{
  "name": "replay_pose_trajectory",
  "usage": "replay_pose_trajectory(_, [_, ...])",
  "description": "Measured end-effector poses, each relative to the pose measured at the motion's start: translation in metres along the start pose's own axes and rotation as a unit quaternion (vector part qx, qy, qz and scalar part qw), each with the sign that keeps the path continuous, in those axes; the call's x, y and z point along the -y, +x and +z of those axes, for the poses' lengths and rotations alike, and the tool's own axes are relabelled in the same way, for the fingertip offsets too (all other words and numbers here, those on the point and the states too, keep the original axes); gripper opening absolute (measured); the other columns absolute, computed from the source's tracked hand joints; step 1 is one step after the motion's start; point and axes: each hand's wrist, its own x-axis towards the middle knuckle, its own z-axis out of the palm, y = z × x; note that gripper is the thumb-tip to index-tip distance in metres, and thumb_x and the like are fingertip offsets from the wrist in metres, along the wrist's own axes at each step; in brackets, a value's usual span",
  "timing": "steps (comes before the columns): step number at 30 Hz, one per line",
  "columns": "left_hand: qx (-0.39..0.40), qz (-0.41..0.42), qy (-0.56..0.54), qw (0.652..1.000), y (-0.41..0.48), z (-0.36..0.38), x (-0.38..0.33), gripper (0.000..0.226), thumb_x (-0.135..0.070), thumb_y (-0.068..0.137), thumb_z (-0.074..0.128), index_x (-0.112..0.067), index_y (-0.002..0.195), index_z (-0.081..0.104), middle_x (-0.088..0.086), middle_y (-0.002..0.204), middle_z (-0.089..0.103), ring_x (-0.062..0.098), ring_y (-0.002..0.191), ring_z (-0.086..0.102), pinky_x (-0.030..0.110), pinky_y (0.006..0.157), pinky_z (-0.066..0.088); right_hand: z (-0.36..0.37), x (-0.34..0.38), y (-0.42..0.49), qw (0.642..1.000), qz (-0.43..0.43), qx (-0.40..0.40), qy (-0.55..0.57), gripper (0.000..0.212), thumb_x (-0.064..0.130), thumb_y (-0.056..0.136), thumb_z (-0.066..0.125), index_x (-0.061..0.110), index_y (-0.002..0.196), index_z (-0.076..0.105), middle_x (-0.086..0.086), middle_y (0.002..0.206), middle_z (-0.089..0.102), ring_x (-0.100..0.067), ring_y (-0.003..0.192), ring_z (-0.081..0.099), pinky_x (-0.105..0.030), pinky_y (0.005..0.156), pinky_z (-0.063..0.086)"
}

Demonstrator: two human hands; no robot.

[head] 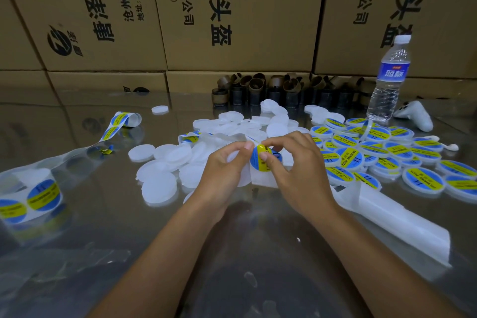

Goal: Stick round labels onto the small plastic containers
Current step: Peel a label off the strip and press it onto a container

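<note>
A round blue and yellow label (260, 162) sits between my two hands at the middle of the view. My left hand (227, 170) holds the white backing strip (260, 178) and a small white container under it, thumb at the label's left edge. My right hand (296, 165) pinches the label's upper right edge with curled fingers. Plain white round containers (160, 186) lie in a heap to the left and behind my hands. Labelled containers (382, 157) are piled to the right.
A label strip (113, 129) runs from the far left down to a roll (31, 196) at the left edge. Used backing (402, 219) trails right. A water bottle (389, 80), a white controller (418, 116), dark tubes (284, 90) and cardboard boxes (232, 13) stand behind.
</note>
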Motion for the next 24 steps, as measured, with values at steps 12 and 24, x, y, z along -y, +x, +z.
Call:
replay_pose_trajectory(12, [-0.041,0.007,0.001,0.999,0.0006,0.0001,0.0009,0.014,-0.029,0.087,0.066,-0.03,0.074,0.072,-0.003,0.094,0.071,0.019,0.096,0.061,0.036,0.085,0.047,-0.0011,-0.0035,0.0009,1.0,0.016,-0.001,0.001,0.012,0.016,0.076,0.074,0.019,0.084,0.066,0.008,0.076,0.051,-0.017,0.083,0.049,-0.032,0.076,0.036])
replay_pose_trajectory(24, [-0.114,0.041,-0.019,0.992,0.0087,-0.0029,0.0071,0.016,-0.019,0.084,0.071,-0.024,0.069,0.067,-0.021,0.058,0.064,-0.006,0.049,0.055,0.01,0.047,0.045,-0.0007,0.0058,-0.0005,0.999,0.032,-0.003,0.041,0.015,0.0,0.074,0.065,0.015,0.073,0.062,0.017,0.073,0.052,-0.016,0.083,0.05,-0.024,0.078,0.036])
